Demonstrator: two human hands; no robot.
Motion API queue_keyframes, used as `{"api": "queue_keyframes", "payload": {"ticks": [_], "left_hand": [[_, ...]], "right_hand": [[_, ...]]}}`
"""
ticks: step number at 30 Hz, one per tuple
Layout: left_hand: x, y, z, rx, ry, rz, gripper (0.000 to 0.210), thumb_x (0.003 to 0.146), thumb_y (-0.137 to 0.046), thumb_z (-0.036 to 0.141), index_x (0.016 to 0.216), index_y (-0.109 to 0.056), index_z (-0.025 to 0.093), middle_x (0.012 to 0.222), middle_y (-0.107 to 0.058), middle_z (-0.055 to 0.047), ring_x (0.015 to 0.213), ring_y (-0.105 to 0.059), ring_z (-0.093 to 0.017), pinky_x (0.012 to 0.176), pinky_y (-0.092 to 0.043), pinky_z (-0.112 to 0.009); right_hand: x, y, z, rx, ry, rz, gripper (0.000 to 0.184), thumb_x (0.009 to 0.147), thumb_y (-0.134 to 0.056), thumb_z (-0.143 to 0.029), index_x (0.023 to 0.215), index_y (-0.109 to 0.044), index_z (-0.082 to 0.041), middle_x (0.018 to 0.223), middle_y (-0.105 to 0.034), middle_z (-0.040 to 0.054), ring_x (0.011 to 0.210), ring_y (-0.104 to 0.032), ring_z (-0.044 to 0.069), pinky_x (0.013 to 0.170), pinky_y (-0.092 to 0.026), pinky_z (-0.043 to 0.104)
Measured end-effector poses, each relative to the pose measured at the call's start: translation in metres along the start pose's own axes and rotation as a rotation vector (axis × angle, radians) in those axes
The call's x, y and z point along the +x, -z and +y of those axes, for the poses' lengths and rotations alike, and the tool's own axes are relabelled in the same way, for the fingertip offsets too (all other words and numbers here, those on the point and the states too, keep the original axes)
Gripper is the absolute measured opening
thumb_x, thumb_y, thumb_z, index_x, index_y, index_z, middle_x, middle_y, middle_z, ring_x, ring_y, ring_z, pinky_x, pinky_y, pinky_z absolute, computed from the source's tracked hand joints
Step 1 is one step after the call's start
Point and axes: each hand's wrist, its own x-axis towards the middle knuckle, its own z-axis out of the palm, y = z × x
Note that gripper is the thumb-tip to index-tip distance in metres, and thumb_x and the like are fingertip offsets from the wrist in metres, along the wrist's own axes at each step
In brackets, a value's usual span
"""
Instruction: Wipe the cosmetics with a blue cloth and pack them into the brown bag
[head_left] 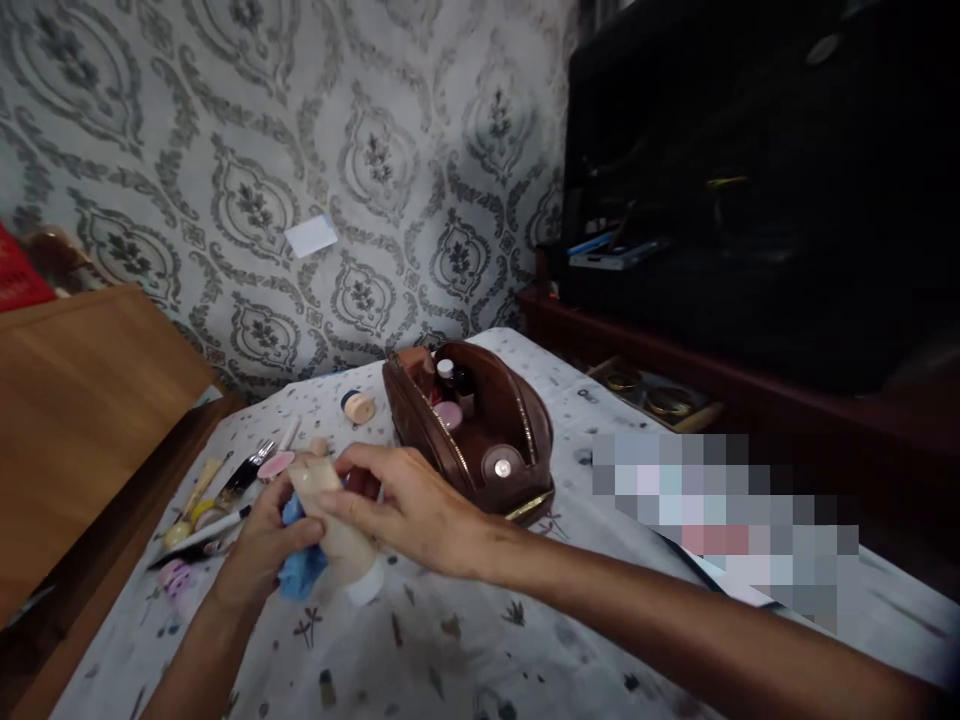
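A pale, cream-coloured squeeze tube (341, 530) with a white cap is tilted between my hands, cap end down and toward me. The fingers and thumb of my right hand (416, 505) are closed on its upper part. My left hand (266, 535) is closed around a crumpled blue cloth (302, 570), which presses against the side of the tube. Just beyond my right hand stands a brown cosmetic bag (529, 420), unzipped, with a white-capped dark bottle (457, 380) and a pink round item (448, 415) inside.
Left of my hands lie a pink oval item (276, 465), makeup brushes (251, 470) and a purple item (176, 577). A peach-coloured jar (358, 406) lies near the bag. The patterned tablecloth (450, 640) covers the table; a wooden cabinet (97, 400) borders the left, a black television (750, 200) the right.
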Motion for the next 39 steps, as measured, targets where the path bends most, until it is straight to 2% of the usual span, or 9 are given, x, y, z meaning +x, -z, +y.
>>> {"api": "queue_keyframes", "payload": {"ticks": [4, 8, 13, 16, 19, 22, 30, 35, 39], "left_hand": [[0.027, -0.038, 0.02, -0.019, -0.014, -0.113, 0.064, 0.047, -0.094, 0.055, 0.098, -0.076, 0.022, 0.081, -0.072, -0.005, 0.066, -0.066, -0.021, 0.051, -0.052, -0.025], [0.06, -0.066, 0.035, 0.109, -0.165, -0.068, 0.049, 0.073, -0.077, 0.062, 0.099, -0.074, 0.02, 0.077, -0.069, -0.003, 0.063, -0.061, -0.018, 0.052, -0.048, -0.024], [0.101, -0.094, 0.041, 0.854, -0.708, -0.252, 0.036, 0.097, -0.05, 0.045, 0.109, -0.074, 0.022, 0.1, -0.069, -0.007, 0.098, -0.062, -0.025, 0.09, -0.049, -0.036], [0.116, -0.107, 0.037, 1.23, -0.824, -0.387, 0.043, 0.102, -0.039, 0.042, 0.125, -0.068, 0.021, 0.115, -0.067, -0.01, 0.109, -0.059, -0.028, 0.096, -0.048, -0.042], [0.121, -0.114, 0.034, 1.405, -0.813, -0.496, 0.045, 0.105, -0.034, 0.039, 0.135, -0.06, 0.018, 0.122, -0.068, -0.01, 0.115, -0.058, -0.029, 0.101, -0.048, -0.045], [0.12, -0.114, 0.032, 1.399, -0.819, -0.535, 0.043, 0.106, -0.033, 0.036, 0.135, -0.059, 0.018, 0.123, -0.069, -0.009, 0.117, -0.061, -0.026, 0.103, -0.05, -0.043], [0.109, -0.101, 0.025, 1.259, -0.892, -0.483, 0.034, 0.104, -0.042, 0.032, 0.13, -0.062, 0.021, 0.122, -0.071, -0.006, 0.116, -0.065, -0.022, 0.104, -0.052, -0.039], [0.106, -0.097, 0.022, 1.216, -0.923, -0.481, 0.031, 0.103, -0.045, 0.027, 0.128, -0.063, 0.021, 0.124, -0.071, -0.006, 0.119, -0.063, -0.02, 0.106, -0.05, -0.036], [0.106, -0.097, 0.02, 1.183, -0.925, -0.47, 0.03, 0.103, -0.047, 0.023, 0.127, -0.063, 0.021, 0.124, -0.071, -0.006, 0.121, -0.062, -0.02, 0.108, -0.048, -0.034]], "right_hand": [[0.006, 0.044, -0.004, 0.062, 0.007, 0.06, 0.018, 0.093, -0.059, -0.027, 0.079, -0.059, -0.016, 0.063, -0.056, -0.003, 0.056, -0.052, 0.009, 0.051, -0.039, 0.021], [0.008, 0.101, -0.007, 0.201, 0.016, 0.195, 0.012, 0.095, -0.055, -0.025, 0.095, -0.062, -0.015, 0.065, -0.059, -0.0019, 0.05, -0.056, 0.009, 0.046, -0.046, 0.021], [0.02, 0.162, 0.006, 0.104, 0.058, 0.519, 0.025, 0.094, -0.055, -0.023, 0.118, -0.056, -0.016, 0.079, -0.065, -0.0022, 0.066, -0.068, 0.011, 0.059, -0.051, 0.022], [0.036, 0.18, 0.028, -0.083, 0.061, 0.574, 0.038, 0.097, -0.046, -0.022, 0.135, -0.046, -0.018, 0.09, -0.069, 0.0001, 0.076, -0.073, 0.015, 0.066, -0.055, 0.027], [0.055, 0.186, 0.049, -0.282, 0.062, 0.542, 0.046, 0.097, -0.042, -0.023, 0.143, -0.038, -0.02, 0.096, -0.072, 0.0039, 0.081, -0.074, 0.018, 0.073, -0.059, 0.03], [0.071, 0.182, 0.06, -0.414, 0.032, 0.508, 0.046, 0.097, -0.035, -0.019, 0.144, -0.036, -0.018, 0.095, -0.072, 0.0038, 0.083, -0.074, 0.017, 0.081, -0.059, 0.032], [0.091, 0.166, 0.057, -0.616, -0.008, 0.48, 0.049, 0.094, -0.039, -0.013, 0.143, -0.043, -0.013, 0.104, -0.073, 0.0056, 0.107, -0.067, 0.019, 0.101, -0.046, 0.031], [0.097, 0.165, 0.06, -0.694, -0.037, 0.427, 0.046, 0.094, -0.04, -0.013, 0.139, -0.048, -0.009, 0.107, -0.073, 0.0094, 0.102, -0.067, 0.019, 0.095, -0.046, 0.028], [0.103, 0.157, 0.068, -0.725, -0.102, 0.297, 0.046, 0.09, -0.045, -0.012, 0.136, -0.05, -0.012, 0.112, -0.071, 0.0108, 0.1, -0.067, 0.021, 0.085, -0.05, 0.029]]}}
